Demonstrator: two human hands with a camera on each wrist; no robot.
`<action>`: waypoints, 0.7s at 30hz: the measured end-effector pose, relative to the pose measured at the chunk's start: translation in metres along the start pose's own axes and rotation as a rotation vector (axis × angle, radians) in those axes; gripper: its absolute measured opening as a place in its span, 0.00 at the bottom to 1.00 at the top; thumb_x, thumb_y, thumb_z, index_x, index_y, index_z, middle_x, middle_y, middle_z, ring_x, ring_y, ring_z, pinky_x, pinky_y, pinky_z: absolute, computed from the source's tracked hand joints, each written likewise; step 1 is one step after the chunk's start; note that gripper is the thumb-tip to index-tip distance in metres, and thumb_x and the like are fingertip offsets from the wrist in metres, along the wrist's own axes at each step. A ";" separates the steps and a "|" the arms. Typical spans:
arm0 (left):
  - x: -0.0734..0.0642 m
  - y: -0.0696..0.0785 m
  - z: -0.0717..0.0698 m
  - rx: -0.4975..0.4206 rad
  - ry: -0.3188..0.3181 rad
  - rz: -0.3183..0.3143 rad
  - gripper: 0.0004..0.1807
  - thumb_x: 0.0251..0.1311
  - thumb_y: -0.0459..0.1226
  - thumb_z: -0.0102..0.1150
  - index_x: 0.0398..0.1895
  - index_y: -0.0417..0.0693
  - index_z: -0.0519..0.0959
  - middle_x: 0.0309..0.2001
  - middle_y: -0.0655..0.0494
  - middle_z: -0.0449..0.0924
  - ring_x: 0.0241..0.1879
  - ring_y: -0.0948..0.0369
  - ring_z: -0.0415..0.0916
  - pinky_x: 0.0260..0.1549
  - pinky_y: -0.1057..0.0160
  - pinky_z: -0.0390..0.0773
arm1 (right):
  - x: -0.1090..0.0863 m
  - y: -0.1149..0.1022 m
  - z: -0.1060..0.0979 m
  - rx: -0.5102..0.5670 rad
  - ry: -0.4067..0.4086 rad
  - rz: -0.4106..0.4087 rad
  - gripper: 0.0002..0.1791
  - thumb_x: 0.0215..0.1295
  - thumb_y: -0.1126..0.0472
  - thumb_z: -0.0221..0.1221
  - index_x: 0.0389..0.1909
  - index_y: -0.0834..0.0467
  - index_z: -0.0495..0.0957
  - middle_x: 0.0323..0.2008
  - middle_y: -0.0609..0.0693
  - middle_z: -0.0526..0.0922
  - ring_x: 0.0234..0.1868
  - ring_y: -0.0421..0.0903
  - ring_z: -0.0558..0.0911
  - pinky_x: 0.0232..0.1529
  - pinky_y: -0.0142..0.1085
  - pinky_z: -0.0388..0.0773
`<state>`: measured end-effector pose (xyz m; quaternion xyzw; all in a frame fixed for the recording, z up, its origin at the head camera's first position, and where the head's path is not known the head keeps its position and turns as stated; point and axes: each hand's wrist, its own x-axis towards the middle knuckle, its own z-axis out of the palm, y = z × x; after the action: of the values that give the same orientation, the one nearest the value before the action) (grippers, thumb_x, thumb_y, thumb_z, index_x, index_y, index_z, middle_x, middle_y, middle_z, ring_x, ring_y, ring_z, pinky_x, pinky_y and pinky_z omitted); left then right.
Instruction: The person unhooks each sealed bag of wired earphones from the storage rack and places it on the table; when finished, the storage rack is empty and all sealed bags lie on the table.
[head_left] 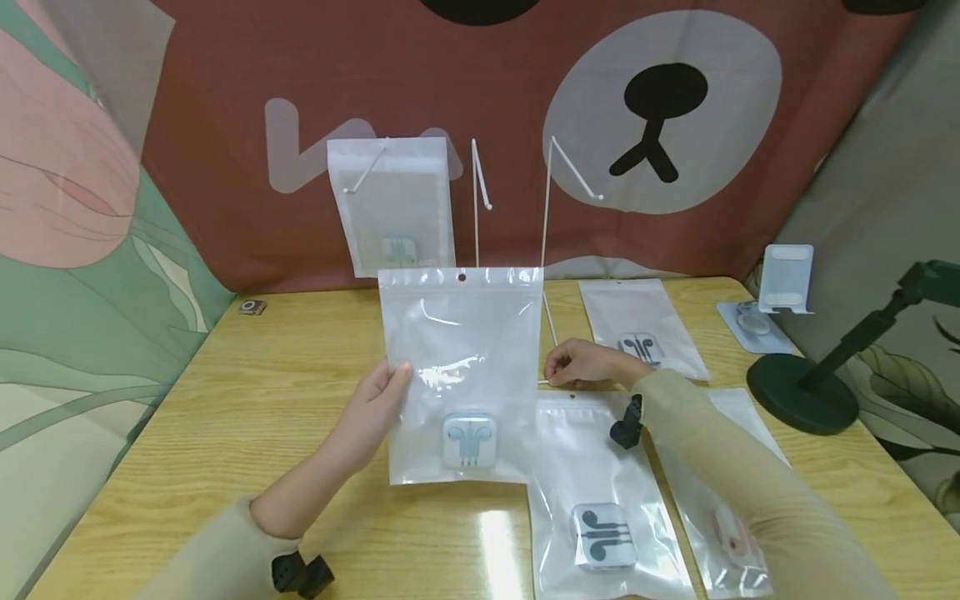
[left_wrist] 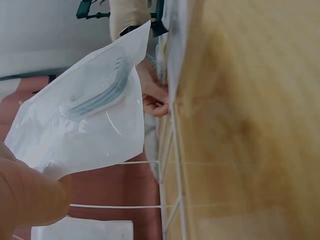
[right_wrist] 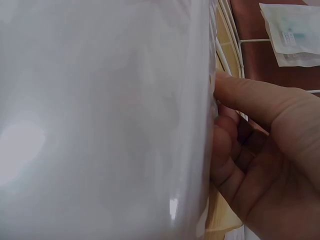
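Note:
My left hand (head_left: pixel 375 406) grips the left edge of a white zip bag (head_left: pixel 461 333), thumb on its front. It hangs upright in front of a white wire display rack (head_left: pixel 476 225), with a boxed pair of earphones (head_left: pixel 470 441) showing low inside. My right hand (head_left: pixel 588 364) has its fingers curled at the rack's front base wire, their tips partly hidden by a bag edge in the right wrist view. Just below that hand lies another earphone bag (head_left: pixel 592 450). A similar bag (head_left: pixel 397 192) hangs from the rack's left hook.
Another earphone bag (head_left: pixel 630 312) lies behind my right arm, and one bag (head_left: pixel 742 417) is partly under the sleeve. To the right stand a phone stand (head_left: pixel 785 275) and a dark green lamp base (head_left: pixel 798 396). A small square device (head_left: pixel 252 307) sits far left.

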<state>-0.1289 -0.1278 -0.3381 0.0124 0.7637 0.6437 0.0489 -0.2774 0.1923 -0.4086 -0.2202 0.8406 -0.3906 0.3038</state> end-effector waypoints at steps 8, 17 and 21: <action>-0.023 -0.026 -0.009 -0.041 -0.053 -0.123 0.16 0.71 0.40 0.37 0.45 0.36 0.69 0.29 0.50 0.70 0.29 0.59 0.70 0.29 0.64 0.74 | 0.001 0.001 0.001 -0.027 0.020 0.012 0.02 0.58 0.66 0.62 0.30 0.61 0.79 0.22 0.48 0.73 0.20 0.41 0.68 0.20 0.30 0.67; -0.029 -0.050 -0.022 -0.146 -0.191 -0.193 0.27 0.72 0.41 0.34 0.66 0.32 0.52 0.45 0.42 0.73 0.42 0.54 0.75 0.41 0.56 0.77 | 0.000 0.000 0.001 -0.031 0.029 0.011 0.02 0.59 0.65 0.61 0.30 0.61 0.79 0.22 0.48 0.74 0.20 0.42 0.68 0.21 0.31 0.68; -0.023 -0.056 -0.033 -0.100 -0.284 -0.206 0.28 0.72 0.41 0.36 0.66 0.30 0.50 0.47 0.41 0.73 0.45 0.52 0.74 0.42 0.54 0.76 | 0.000 0.001 0.001 -0.036 0.029 0.012 0.03 0.58 0.65 0.62 0.29 0.61 0.79 0.22 0.48 0.74 0.20 0.42 0.68 0.20 0.31 0.68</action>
<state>-0.1066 -0.1717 -0.3868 0.0225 0.7134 0.6642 0.2222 -0.2771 0.1922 -0.4102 -0.2149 0.8531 -0.3769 0.2898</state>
